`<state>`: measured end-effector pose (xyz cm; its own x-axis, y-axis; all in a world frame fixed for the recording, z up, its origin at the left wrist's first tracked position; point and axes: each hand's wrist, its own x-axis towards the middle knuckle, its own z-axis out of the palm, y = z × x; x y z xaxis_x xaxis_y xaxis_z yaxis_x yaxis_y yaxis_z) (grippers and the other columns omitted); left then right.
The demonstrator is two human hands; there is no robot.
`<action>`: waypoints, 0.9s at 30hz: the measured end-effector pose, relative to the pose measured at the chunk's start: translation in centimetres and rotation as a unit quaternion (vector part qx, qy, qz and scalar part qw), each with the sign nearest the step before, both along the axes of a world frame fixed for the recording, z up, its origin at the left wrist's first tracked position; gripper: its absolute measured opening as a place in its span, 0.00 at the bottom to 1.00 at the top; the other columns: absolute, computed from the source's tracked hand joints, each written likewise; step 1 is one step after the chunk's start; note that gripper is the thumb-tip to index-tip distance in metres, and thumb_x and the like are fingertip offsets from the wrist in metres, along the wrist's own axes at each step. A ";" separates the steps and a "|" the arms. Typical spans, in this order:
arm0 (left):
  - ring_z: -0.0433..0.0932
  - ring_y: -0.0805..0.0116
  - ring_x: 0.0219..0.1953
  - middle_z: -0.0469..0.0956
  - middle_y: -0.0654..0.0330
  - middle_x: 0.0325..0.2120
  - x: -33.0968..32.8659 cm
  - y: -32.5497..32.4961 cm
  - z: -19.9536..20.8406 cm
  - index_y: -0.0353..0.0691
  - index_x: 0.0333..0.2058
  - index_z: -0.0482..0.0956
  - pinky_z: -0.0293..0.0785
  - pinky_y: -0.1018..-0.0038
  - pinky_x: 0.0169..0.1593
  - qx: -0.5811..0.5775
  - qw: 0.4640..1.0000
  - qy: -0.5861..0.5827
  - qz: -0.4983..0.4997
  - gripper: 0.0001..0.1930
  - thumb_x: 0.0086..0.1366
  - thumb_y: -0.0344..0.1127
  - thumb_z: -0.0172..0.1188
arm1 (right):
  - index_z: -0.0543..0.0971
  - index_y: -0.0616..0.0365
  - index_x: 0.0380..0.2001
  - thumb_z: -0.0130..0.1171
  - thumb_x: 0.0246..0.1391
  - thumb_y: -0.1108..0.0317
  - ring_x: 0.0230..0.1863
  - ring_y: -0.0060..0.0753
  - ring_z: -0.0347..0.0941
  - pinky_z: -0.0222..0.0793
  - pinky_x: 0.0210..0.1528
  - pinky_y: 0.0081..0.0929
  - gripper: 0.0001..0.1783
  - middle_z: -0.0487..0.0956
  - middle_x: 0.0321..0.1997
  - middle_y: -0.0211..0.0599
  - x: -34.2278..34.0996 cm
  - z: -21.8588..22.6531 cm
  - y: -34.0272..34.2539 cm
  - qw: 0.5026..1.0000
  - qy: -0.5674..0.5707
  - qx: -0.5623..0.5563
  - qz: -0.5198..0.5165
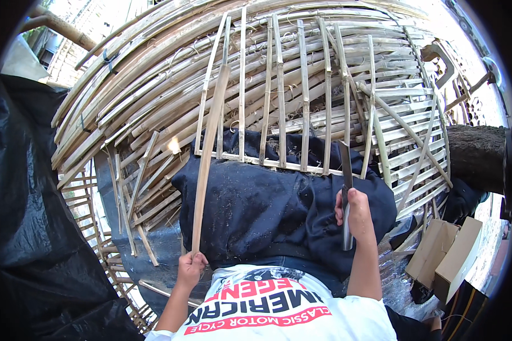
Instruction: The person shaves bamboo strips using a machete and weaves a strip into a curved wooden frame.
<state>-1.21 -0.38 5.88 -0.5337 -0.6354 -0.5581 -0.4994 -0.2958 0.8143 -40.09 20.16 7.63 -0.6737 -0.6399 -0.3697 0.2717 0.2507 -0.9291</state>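
My left hand (191, 269) is closed around the near end of a long, flat bamboo strip (210, 128), which points away from me over the bamboo pile. In my right hand (356, 215) is a knife (347, 165) with a dark blade pointing up and away and a grey metallic handle showing below the fist. The knife and the strip are well apart. A dark cloth (256, 210) covers my lap. Across it lies a comb-like bamboo frame (267, 162), its crosspiece near me and several thin slats reaching away.
A large heap of split bamboo strips (148, 94) fills the far side. Black plastic sheeting (28, 193) hangs at left. To the right are a slatted bamboo panel (415, 136), a dark log (477, 153) and an open cardboard box (452, 256). A dark sleeve (407, 325) shows at lower right.
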 end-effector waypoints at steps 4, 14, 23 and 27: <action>0.53 0.85 0.13 0.59 0.72 0.13 -8.1 -3.1 3.5 0.35 0.31 0.71 0.50 0.84 0.17 0.039 0.996 0.068 -0.036 0.21 0.74 0.47 0.41 | 0.69 0.59 0.24 0.43 0.60 0.33 0.12 0.21 0.64 0.61 0.15 0.19 0.35 0.66 0.13 0.31 -0.4 -1.6 4.9 0.993 -0.104 -0.033 -0.051; 0.52 0.85 0.12 0.60 0.70 0.14 -25.6 0.5 3.8 0.41 0.41 0.70 0.50 0.84 0.15 0.051 0.986 0.097 -0.127 0.11 0.74 0.40 0.42 | 0.66 0.54 0.29 0.44 0.62 0.38 0.10 0.23 0.59 0.61 0.17 0.25 0.27 0.60 0.13 0.27 -3.4 -4.4 8.0 0.903 -0.363 -0.219 -0.066; 0.76 0.51 0.24 0.76 0.51 0.22 -24.5 -3.8 7.7 0.32 0.38 0.78 0.71 0.66 0.31 -0.428 0.860 0.004 -0.277 0.10 0.65 0.35 0.57 | 0.66 0.53 0.30 0.41 0.64 0.42 0.10 0.23 0.58 0.61 0.17 0.25 0.24 0.59 0.13 0.27 -3.4 -4.5 8.5 0.907 -0.361 -0.209 -0.055; 0.75 0.53 0.35 0.76 0.52 0.30 -22.7 -6.9 9.3 0.33 0.38 0.78 0.70 0.66 0.41 -0.499 0.809 0.045 -0.308 0.10 0.62 0.34 0.60 | 0.67 0.53 0.30 0.47 0.62 0.43 0.11 0.24 0.59 0.61 0.18 0.25 0.23 0.60 0.13 0.27 -3.4 -4.4 8.1 0.908 -0.360 -0.207 -0.054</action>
